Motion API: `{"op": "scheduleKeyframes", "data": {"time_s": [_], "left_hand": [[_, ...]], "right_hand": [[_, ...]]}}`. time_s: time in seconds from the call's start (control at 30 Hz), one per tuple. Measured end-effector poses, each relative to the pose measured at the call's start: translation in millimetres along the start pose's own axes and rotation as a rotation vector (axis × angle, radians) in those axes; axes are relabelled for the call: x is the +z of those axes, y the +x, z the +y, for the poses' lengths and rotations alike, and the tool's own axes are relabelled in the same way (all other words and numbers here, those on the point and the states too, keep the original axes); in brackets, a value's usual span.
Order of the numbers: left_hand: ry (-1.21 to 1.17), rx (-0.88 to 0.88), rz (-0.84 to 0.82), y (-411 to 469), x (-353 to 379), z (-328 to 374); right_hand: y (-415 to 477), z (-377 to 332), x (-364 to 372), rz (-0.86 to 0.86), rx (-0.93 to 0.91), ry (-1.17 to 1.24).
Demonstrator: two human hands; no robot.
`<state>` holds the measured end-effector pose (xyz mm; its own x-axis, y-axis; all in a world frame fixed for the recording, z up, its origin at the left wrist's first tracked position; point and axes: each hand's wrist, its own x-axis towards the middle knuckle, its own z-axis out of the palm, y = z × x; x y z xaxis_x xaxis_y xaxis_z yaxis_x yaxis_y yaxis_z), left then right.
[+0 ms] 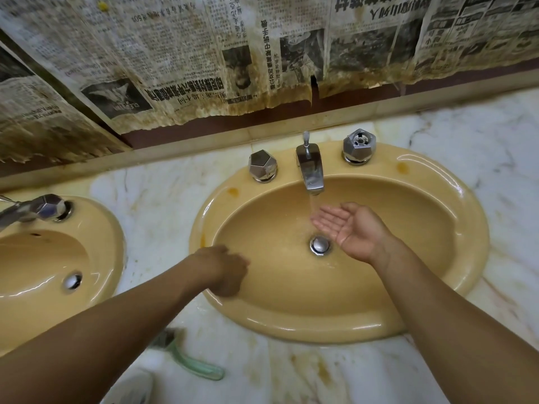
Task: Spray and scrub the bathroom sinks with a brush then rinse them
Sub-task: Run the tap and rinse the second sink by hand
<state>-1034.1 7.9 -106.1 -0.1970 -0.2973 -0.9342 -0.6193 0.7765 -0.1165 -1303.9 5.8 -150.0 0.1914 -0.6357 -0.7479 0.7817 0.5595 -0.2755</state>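
While water runs from the faucet (310, 170) into the right sink (437, 301), the right hand (347, 225) lies open, palm up and empty, beside the stream, apparently to scoop rinse water; the left hand (224, 271), loosely curled and holding nothing visible, rubs the basin wall; the green brush (189, 360) rests set aside on the marble tabletop (163, 211), suggesting scrubbing is finished

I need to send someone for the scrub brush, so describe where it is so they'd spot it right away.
Find the yellow sink with the running faucet. On the marble counter in front of its left edge lies the brush. It is the only pale green, long-handled thing there.
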Motion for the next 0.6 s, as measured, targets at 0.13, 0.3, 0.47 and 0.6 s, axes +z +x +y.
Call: {"op": "scheduleKeyframes", "data": {"time_s": [0.13, 0.3, 0.47, 0.6], "left_hand": [[0.064, -0.059, 0.165, 6.4, 18.1, 3.4], [-0.481, 0.098, -0.117, -20.6, -6.2, 23.9], [-0.524, 0.135, -0.132, -28.6, -17.4, 12.5], [-0.204, 0.009, -0.030, -1.0, 2.7, 23.8]], "right_hand": [[-2.1, -3.1, 1.7, -0.045, 0.016, -0.026], [-18.9, 9.4, 28.3, -0.126, 0.047, -0.182], [-52.5, 30.5, 45.6, -0.260, 0.184, -0.788], [-44.2, 19.8, 29.9, -0.057, 0.061, -0.624]]}}
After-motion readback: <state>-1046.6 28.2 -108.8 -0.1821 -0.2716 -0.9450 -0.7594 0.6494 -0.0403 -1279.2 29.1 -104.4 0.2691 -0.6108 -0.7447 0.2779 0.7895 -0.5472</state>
